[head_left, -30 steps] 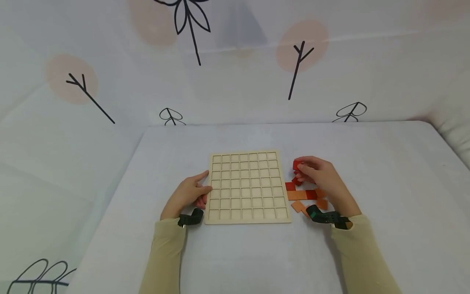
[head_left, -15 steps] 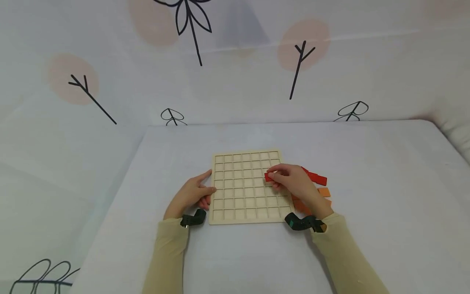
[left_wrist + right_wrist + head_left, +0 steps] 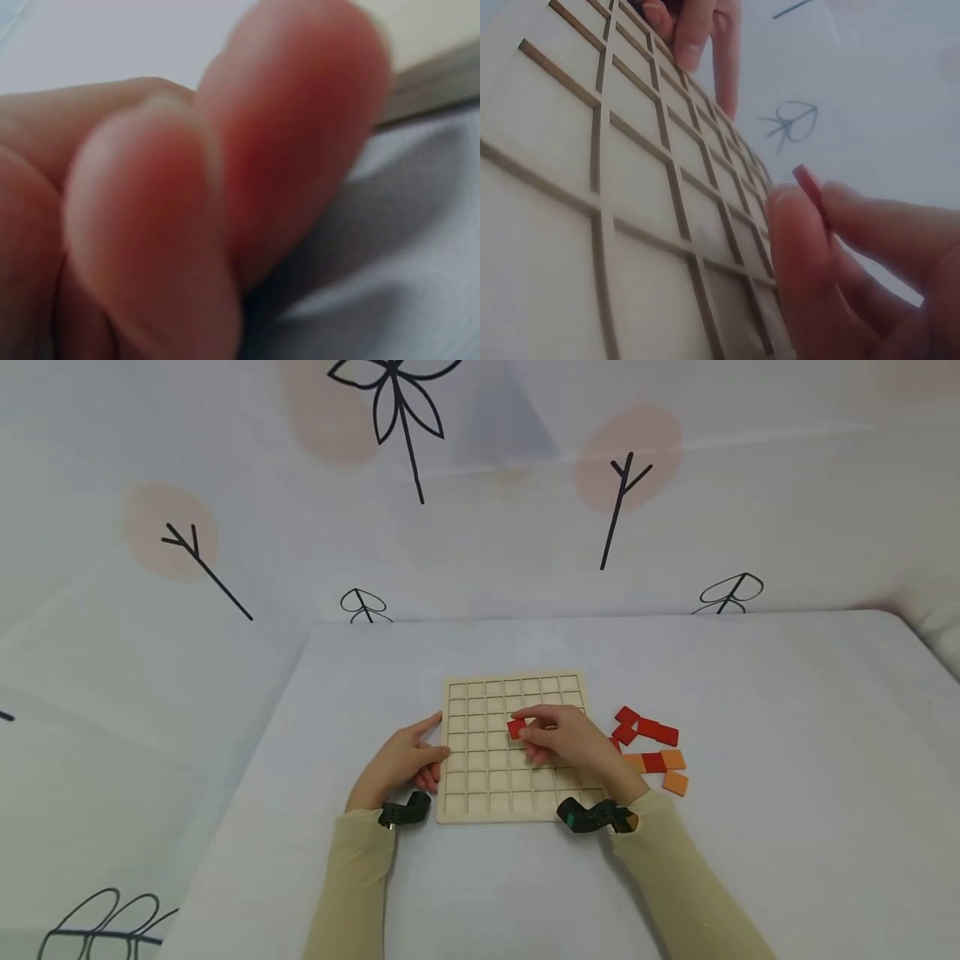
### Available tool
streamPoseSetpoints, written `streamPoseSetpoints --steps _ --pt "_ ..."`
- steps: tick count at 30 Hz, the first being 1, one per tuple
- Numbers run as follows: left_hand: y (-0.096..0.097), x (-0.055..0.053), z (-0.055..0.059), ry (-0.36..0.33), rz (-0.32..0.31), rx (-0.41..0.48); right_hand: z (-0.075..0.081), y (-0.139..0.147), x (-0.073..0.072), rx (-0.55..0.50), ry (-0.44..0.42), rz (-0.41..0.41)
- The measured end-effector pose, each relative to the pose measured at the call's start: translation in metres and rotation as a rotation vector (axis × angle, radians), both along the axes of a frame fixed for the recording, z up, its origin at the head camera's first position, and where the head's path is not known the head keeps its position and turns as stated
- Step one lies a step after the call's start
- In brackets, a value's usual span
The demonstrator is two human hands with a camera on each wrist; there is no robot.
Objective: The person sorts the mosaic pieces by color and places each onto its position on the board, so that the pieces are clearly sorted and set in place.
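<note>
A pale wooden board (image 3: 477, 781) with a raised grid of square cells lies on the white-covered table. Over its middle, my right hand (image 3: 572, 742) pinches a small red square tile (image 3: 515, 728) between thumb and fingers. The right wrist view shows that tile (image 3: 808, 184) edge-on, tilted and apart from the grid. At the board's left edge rests my left hand (image 3: 397, 763), thumb on the rim and index finger stretched along the side. Its other fingers (image 3: 154, 225) are bent beside the board, blurred in the left wrist view, holding nothing visible.
Right of the board lie several loose red tiles (image 3: 658, 732) and orange tiles (image 3: 675, 783), some touching one another. My right forearm and hand hide part of the board's lower right. A white cloth backdrop (image 3: 510, 543) with line drawings rises behind the table.
My right hand lifted a red tile from the pile and carried it left over the board's middle. The left hand stays at the board's edge. The view has shifted slightly.
</note>
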State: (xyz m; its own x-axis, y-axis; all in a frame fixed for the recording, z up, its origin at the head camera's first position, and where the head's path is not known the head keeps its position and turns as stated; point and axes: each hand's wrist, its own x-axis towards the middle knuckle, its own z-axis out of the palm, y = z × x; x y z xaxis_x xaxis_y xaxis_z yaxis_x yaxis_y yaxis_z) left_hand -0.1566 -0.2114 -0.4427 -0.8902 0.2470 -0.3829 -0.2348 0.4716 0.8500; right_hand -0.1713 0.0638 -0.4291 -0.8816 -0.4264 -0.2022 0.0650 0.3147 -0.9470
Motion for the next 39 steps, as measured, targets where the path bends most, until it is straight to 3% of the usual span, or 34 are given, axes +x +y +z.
streamPoseSetpoints --steps 6,16,24,30,39 --pt "0.002 0.0 -0.003 0.019 -0.008 0.001 -0.001 -0.013 -0.001 0.033 0.065 0.027" --pt "0.002 -0.001 -0.005 0.027 0.0 -0.019 -0.005 -0.036 -0.003 0.003 0.03 -0.002" --pt "0.001 0.001 -0.008 0.012 0.001 -0.039 -0.013 -0.055 -0.001 0.117 0.121 -0.06" --pt "-0.003 0.004 -0.004 0.014 0.014 -0.028 -0.016 -0.068 0.004 0.218 0.242 -0.088" --pt "0.0 0.001 0.0 0.033 0.001 -0.023 -0.013 -0.077 0.008 0.345 0.402 -0.064"
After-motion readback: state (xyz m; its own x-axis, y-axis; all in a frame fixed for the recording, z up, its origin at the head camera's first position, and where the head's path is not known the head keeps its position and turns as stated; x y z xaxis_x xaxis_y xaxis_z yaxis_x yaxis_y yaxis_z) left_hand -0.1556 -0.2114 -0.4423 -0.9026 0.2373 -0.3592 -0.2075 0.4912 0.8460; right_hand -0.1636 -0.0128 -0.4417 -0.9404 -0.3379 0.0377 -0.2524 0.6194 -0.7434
